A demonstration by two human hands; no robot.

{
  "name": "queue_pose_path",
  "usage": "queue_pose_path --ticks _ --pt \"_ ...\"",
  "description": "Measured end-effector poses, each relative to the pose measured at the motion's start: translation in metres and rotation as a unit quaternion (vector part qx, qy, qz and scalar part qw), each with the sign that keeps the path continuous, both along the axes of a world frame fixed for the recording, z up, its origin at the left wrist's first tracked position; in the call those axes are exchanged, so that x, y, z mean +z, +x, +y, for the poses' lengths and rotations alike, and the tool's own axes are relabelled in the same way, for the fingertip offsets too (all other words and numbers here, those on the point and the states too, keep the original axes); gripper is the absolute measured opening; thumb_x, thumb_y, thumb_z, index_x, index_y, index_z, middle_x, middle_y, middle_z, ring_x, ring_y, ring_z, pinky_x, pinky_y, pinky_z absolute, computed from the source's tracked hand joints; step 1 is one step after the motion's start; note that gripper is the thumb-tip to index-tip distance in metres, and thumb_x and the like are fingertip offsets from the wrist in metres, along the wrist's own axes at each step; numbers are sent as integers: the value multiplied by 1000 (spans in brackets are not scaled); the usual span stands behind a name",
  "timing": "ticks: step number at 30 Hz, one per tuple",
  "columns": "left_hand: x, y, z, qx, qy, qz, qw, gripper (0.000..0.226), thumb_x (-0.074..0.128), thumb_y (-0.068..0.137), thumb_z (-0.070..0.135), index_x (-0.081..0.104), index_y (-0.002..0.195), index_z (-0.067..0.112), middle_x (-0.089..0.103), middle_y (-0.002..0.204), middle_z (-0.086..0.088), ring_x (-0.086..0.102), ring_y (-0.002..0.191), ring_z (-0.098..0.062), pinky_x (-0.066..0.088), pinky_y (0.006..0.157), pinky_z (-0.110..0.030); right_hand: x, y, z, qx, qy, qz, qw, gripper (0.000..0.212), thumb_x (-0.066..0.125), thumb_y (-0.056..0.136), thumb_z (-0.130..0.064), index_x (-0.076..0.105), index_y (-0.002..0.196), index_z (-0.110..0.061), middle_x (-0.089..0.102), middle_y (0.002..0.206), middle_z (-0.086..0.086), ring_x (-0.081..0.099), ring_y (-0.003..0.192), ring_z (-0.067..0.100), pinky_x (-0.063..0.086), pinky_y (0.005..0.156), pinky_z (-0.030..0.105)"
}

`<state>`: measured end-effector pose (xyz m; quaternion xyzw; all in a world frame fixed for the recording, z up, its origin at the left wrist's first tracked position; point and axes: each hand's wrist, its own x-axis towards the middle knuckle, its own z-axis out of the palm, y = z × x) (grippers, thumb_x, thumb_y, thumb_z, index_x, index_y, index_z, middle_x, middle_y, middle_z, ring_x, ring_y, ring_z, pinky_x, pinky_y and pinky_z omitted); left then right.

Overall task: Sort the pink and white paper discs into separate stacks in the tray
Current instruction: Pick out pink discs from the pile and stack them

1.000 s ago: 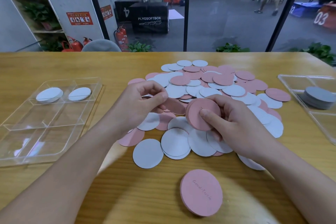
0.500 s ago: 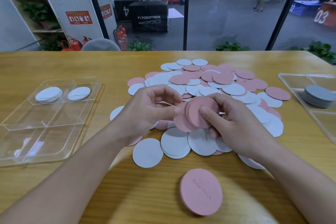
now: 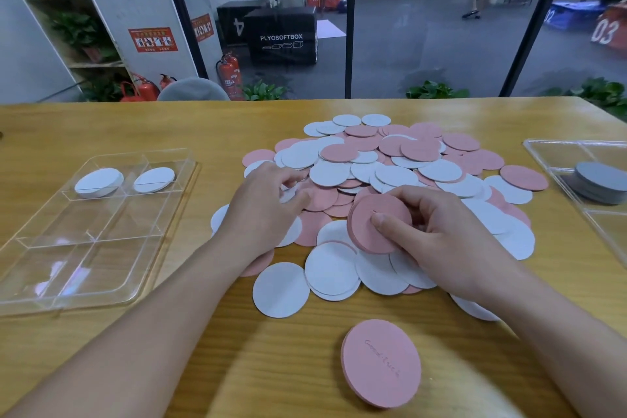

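Note:
A heap of mixed pink and white paper discs (image 3: 400, 166) covers the middle of the wooden table. My right hand (image 3: 441, 237) grips a small stack of pink discs (image 3: 369, 224), thumb pressed on its top face. My left hand (image 3: 264, 210) reaches over the heap's left side, its fingertips on a pink disc (image 3: 320, 197) lying there. The clear compartment tray (image 3: 91, 234) stands at the left, with two short white stacks (image 3: 100, 181) in its far cells. A separate pink stack (image 3: 381, 361) lies near the table's front edge.
A second clear tray (image 3: 583, 159) at the right edge holds a stack of grey discs (image 3: 600, 181). Bare wood shows between the left tray and the heap. Beyond the table's far edge are glass panels and a gym floor.
My left hand has let go of the pink disc it added to the right hand's stack and moved back left over the heap. The right hand stays in place.

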<state>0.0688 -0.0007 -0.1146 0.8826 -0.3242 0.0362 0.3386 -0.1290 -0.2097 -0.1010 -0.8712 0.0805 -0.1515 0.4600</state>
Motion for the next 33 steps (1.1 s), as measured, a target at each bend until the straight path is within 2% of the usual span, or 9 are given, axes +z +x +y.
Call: queue_pose_path --ticks 4,8,14,17,21,24,26,29,33 --pt "-1 -4 -9 1 94 -10 996 30 70 98 57 72 121 38 49 111 7 44 119 -21 38 88 -31 0 0 0 -2 1 3 1000 15 71 106 -38 78 106 -25 78 93 -7 67 75 10 48 67 28" --pt "4 -8 -4 5 75 8 997 42 83 90 57 68 123 36 51 121 12 42 122 -13 38 89 -28 0 0 1 -3 2 2 1000 15 70 106 -38 77 105 -24 78 93 -6 69 77 13 52 68 37" --pt "13 -12 8 -9 -57 124 991 22 82 96 31 66 112 30 75 78 12 57 61 -2 41 63 -28 -1 0 0 1 12 2 1000 16 71 106 -37 77 106 -23 80 97 -4 75 89 25 61 83 53" --pt "19 -13 13 -11 -131 161 978 3 80 100 23 78 102 24 77 82 4 59 65 -12 51 69 -31 0 0 -1 -2 6 -6 1000 17 70 106 -38 76 104 -22 78 92 -3 72 82 23 57 73 47" --pt "27 -18 13 -54 -230 246 940 23 68 110 24 79 102 5 77 87 -9 71 78 -24 65 84 -39 4 0 1 -10 18 -13 1000 13 70 107 -33 76 98 -27 72 80 -14 59 63 3 42 59 15" --pt "29 -24 12 -93 -203 255 941 33 68 109 34 82 98 6 81 99 -13 74 91 -28 60 83 -31 4 1 1 -23 30 -6 999 16 68 108 -35 71 95 -26 66 72 -14 57 59 7 43 58 21" --pt "29 -27 12 -96 -180 251 946 11 80 101 22 81 103 11 80 104 -12 76 89 -20 55 85 -32 4 1 1 -28 43 5 999 19 66 109 -36 68 93 -25 62 66 -14 58 57 12 42 55 21" --pt "29 -31 13 -117 -162 261 944 26 86 94 9 79 115 22 79 117 0 75 90 -17 56 89 -35 5 1 2 -21 49 21 998 22 63 110 -38 65 95 -22 59 63 -14 58 55 12 41 53 19" --pt "31 -34 11 -145 -195 277 930 31 86 90 -1 79 117 14 78 104 -2 74 89 -17 61 85 -28 6 0 4 -21 55 14 998 19 63 111 -37 65 97 -23 60 64 -14 60 56 13 43 53 21"
